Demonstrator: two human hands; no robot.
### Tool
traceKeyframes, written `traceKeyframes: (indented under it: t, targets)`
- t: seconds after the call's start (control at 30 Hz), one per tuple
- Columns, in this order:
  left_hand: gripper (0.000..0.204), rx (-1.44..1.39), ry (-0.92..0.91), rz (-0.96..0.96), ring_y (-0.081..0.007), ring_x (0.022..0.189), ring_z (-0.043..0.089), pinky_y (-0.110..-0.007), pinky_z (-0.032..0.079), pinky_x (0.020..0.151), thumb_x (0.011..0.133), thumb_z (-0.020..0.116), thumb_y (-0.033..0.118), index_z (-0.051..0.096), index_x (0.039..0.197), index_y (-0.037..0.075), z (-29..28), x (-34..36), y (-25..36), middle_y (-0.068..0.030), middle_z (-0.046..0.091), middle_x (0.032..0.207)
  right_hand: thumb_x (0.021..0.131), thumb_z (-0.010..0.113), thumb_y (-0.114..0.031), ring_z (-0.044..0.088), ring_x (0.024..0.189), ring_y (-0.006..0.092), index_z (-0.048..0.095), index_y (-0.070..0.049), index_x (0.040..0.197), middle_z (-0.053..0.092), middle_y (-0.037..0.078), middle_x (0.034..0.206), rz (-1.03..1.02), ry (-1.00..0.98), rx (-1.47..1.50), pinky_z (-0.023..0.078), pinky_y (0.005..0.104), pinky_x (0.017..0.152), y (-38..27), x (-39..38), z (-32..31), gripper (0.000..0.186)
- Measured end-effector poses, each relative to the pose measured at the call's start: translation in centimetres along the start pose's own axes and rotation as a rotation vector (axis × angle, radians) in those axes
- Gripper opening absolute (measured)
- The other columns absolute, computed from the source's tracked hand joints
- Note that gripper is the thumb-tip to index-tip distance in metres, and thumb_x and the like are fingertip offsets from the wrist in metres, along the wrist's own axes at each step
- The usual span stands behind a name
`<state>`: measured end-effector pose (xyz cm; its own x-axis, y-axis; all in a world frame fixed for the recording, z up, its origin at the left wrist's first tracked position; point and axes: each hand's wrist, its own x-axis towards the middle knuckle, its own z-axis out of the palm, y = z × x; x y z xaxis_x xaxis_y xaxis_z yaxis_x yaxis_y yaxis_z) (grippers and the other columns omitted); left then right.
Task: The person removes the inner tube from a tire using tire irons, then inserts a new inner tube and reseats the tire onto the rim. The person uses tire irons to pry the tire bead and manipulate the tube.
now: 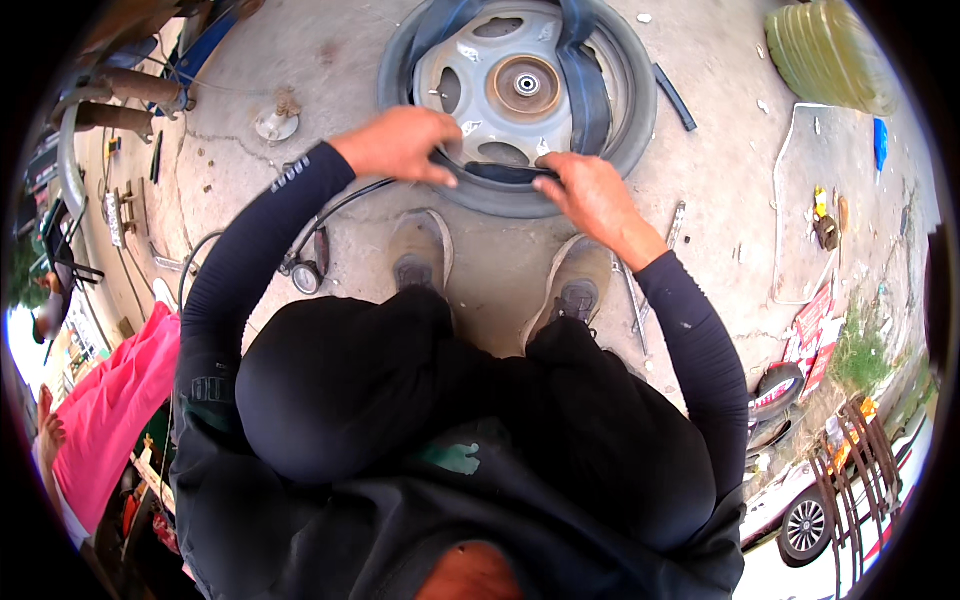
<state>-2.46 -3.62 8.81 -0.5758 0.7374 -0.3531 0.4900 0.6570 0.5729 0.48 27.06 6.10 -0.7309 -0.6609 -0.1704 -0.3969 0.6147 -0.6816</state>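
A grey steel wheel (480, 75) with a black tire (640, 90) round it lies flat on the ground in front of my shoes. A dark inner tube (588, 85) with a bluish stripe drapes over the rim, its near stretch running between my hands. My left hand (400, 145), slightly blurred, curls at the tube's left part, thumb and fingers on either side of the rubber. At the near right of the tire, my right hand (598, 200) pinches the tube between thumb and fingers. A valve stem (437, 93) shows on the wheel's left side.
Beside my left shoe a black hose (330, 212) leads to a round gauge (306, 278). Metal tools (636, 305) lie by my right shoe, a black strip (675, 97) beyond the tire. A yellowish plastic container (825, 55) stands far right. A person in pink (120, 400) is at left.
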Motion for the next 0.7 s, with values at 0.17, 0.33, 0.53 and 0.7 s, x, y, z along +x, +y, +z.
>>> traceKeyframes:
  t: [0.17,0.33,0.53,0.7]
  targets:
    - [0.050,0.246,0.240,0.075,-0.0264,0.103,0.062,-0.039,0.052,0.085,0.074,0.080,0.030,0.063,0.114,0.006,7.4,0.2,7.4,-0.0079,0.063,0.109,0.095,0.060,-0.011,0.069,0.087,0.0406,0.061,-0.003,0.102,0.068,0.018,0.099,0.009,0.052,-0.009,0.056,0.0511,0.075,-1.6,1.2,2.5,0.011]
    - [0.055,0.459,0.471,-0.061,-0.0266,0.106,0.058,-0.039,0.047,0.087,0.064,0.083,0.021,0.063,0.114,0.005,10.4,0.8,7.1,-0.0091,0.060,0.106,0.097,0.058,-0.010,0.066,0.082,0.0426,0.059,-0.002,0.103,0.066,0.018,0.091,0.081,0.141,0.014,0.053,0.0518,0.071,-2.0,1.2,4.7,0.010]
    - [0.055,0.207,0.107,-0.141,-0.0284,0.106,0.058,-0.043,0.044,0.087,0.061,0.089,0.027,0.064,0.105,0.006,6.3,1.7,5.9,-0.0085,0.059,0.104,0.095,0.057,-0.019,0.069,0.095,0.0421,0.066,-0.002,0.100,0.071,0.023,0.097,0.228,-0.054,0.026,0.055,0.0511,0.083,-1.6,3.9,3.3,0.020]
    - [0.055,0.304,0.179,0.020,-0.0329,0.117,0.055,-0.049,0.044,0.100,0.063,0.091,0.032,0.064,0.102,0.005,1.8,2.6,6.3,-0.0137,0.052,0.124,0.091,0.059,-0.025,0.069,0.103,0.0409,0.074,-0.006,0.111,0.073,0.023,0.107,0.218,-0.416,0.155,0.054,0.0472,0.092,1.3,5.9,-0.4,0.031]
